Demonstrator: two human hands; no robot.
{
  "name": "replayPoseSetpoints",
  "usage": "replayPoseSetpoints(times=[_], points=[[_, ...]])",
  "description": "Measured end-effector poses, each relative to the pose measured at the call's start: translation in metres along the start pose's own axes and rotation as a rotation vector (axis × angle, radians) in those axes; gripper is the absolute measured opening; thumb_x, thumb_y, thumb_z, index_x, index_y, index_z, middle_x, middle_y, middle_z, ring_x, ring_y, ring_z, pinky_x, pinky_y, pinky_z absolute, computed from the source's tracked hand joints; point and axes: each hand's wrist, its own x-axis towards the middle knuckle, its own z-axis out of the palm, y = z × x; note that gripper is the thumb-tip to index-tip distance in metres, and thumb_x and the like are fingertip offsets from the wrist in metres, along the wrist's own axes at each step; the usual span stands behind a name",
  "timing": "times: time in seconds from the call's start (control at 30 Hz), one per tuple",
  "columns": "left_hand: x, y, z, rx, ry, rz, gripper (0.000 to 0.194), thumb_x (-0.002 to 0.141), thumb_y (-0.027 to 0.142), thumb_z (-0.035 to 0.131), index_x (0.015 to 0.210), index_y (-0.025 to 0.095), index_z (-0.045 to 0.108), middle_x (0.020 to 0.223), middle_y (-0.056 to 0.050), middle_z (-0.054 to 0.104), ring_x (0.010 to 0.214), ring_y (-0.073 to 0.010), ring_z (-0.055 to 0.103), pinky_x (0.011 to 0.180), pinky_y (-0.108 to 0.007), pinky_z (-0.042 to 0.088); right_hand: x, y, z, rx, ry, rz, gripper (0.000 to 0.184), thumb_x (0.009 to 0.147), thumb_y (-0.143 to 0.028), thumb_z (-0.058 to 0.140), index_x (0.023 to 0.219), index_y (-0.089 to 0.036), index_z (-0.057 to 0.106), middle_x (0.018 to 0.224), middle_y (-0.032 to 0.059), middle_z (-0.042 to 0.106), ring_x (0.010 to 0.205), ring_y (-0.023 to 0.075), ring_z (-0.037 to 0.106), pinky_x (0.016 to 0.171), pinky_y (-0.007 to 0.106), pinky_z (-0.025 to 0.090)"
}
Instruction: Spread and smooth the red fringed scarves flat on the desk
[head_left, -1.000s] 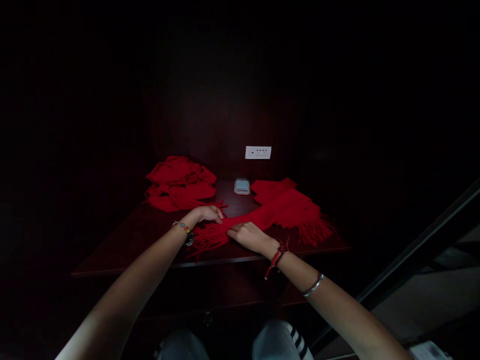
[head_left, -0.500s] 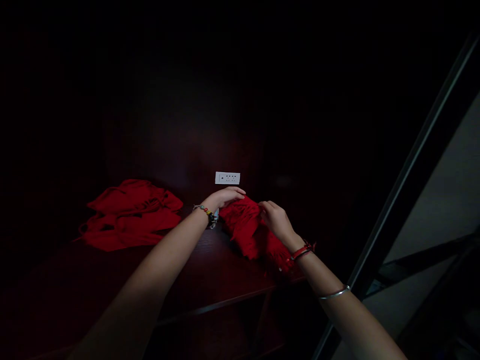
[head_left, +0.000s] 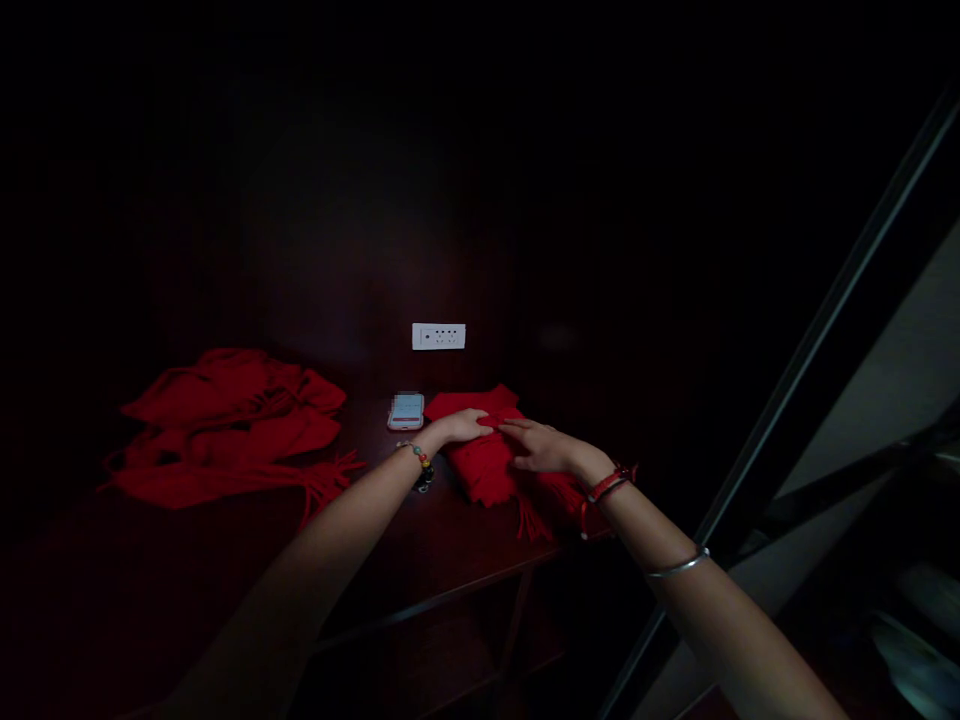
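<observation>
A red fringed scarf [head_left: 484,475] lies folded on the dark wooden shelf [head_left: 409,565], its tassels hanging toward the front edge. My left hand [head_left: 463,427] rests on top of it, fingers stretched toward the right. From the other side my right hand [head_left: 544,448] lies flat on the same cloth with its fingers spread. The fingertips of both hands nearly meet over the middle of the scarf. Neither hand grips anything.
A loose heap of red fringed cloth [head_left: 232,425] sits at the left. Between it and the scarf lies a phone [head_left: 406,411] with a lit screen. A white socket plate [head_left: 439,337] is on the back wall. A slanted dark frame [head_left: 817,330] stands at the right.
Both hands were raised at the scarf with bent fingers; now they lie flat on it. The scarf is lower and flatter, and the phone, mostly hidden before, shows fully.
</observation>
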Motion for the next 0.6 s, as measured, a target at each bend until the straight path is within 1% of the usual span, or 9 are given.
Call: replayPoseSetpoints(times=[0.03,0.07,0.17,0.27,0.33,0.4,0.47,0.53,0.6], points=[[-0.004,-0.003,-0.001,-0.013,0.025,-0.030,0.039,0.066,0.024,0.056,0.104,0.014,0.054,0.121,-0.008,0.050,0.108,-0.0204,0.045,0.086,-0.022,0.033,-0.001,0.000,0.001,-0.017,-0.072,0.018,0.071,0.065,-0.031,0.060,0.128,-0.014,0.034,0.133,0.0150,0.031,0.120,0.0288,0.029,0.095,0.044,0.028],[-0.009,-0.007,-0.001,-0.025,0.049,-0.060,0.041,0.068,0.026,0.054,0.107,0.014,0.051,0.123,-0.010,0.047,0.109,-0.0209,0.043,0.086,-0.023,0.034,-0.003,0.000,0.003,-0.034,-0.103,0.033,0.076,0.063,-0.036,0.062,0.129,-0.014,0.032,0.135,0.0157,0.028,0.122,0.0300,0.026,0.096,0.046,0.026],[-0.030,-0.022,0.003,-0.090,0.069,-0.198,0.046,0.074,0.041,0.045,0.113,0.015,0.045,0.121,-0.013,0.048,0.102,-0.0242,0.049,0.078,-0.030,0.040,-0.012,0.004,0.013,-0.087,-0.044,0.015,0.081,0.064,-0.039,0.062,0.132,-0.017,0.025,0.137,0.0143,0.022,0.124,0.0290,0.021,0.096,0.048,0.022],[-0.048,-0.034,0.011,-0.382,-0.078,-0.423,0.054,0.072,0.057,0.039,0.109,0.019,0.046,0.109,-0.014,0.056,0.088,-0.0260,0.055,0.070,-0.035,0.042,-0.020,0.003,0.019,-0.171,0.028,-0.019,0.089,0.061,-0.039,0.065,0.134,-0.020,0.018,0.138,0.0142,0.020,0.125,0.0303,0.018,0.096,0.052,0.021],[-0.054,-0.036,0.018,-0.625,-0.200,-0.526,0.055,0.070,0.062,0.040,0.103,0.020,0.050,0.097,-0.012,0.061,0.084,-0.0250,0.057,0.070,-0.036,0.041,-0.022,-0.002,0.022,-0.251,0.083,-0.045,0.097,0.056,-0.038,0.070,0.135,-0.022,0.015,0.139,0.0150,0.017,0.126,0.0325,0.013,0.094,0.056,0.019],[-0.055,-0.034,0.023,-0.762,-0.215,-0.568,0.051,0.069,0.062,0.042,0.096,0.021,0.052,0.085,-0.008,0.064,0.081,-0.0237,0.057,0.072,-0.037,0.039,-0.024,-0.008,0.026,-0.325,0.153,-0.086,0.099,0.054,-0.035,0.072,0.134,-0.022,0.015,0.139,0.0152,0.015,0.126,0.0334,0.009,0.094,0.058,0.016],[-0.053,-0.030,0.028,-0.829,-0.129,-0.579,0.043,0.070,0.057,0.045,0.092,0.021,0.052,0.078,-0.004,0.064,0.078,-0.0225,0.057,0.074,-0.037,0.038,-0.024,-0.013,0.029,-0.375,0.217,-0.133,0.097,0.055,-0.034,0.071,0.134,-0.021,0.016,0.139,0.0147,0.017,0.126,0.0330,0.010,0.096,0.058,0.011],[-0.050,-0.026,0.031,-0.877,-0.051,-0.547,0.035,0.072,0.050,0.047,0.092,0.021,0.052,0.077,-0.002,0.063,0.074,-0.0208,0.057,0.073,-0.036,0.038,-0.025,-0.015,0.033,-0.396,0.252,-0.164,0.095,0.057,-0.035,0.070,0.134,-0.018,0.016,0.137,0.0146,0.023,0.125,0.0325,0.013,0.097,0.057,0.007],[-0.047,-0.023,0.034,-0.932,-0.031,-0.494,0.032,0.073,0.043,0.048,0.095,0.020,0.051,0.077,-0.002,0.063,0.068,-0.0188,0.057,0.071,-0.035,0.039,-0.025,-0.015,0.036,-0.401,0.267,-0.172,0.095,0.057,-0.037,0.069,0.134,-0.016,0.017,0.135,0.0151,0.028,0.124,0.0329,0.016,0.097,0.057,0.005]])
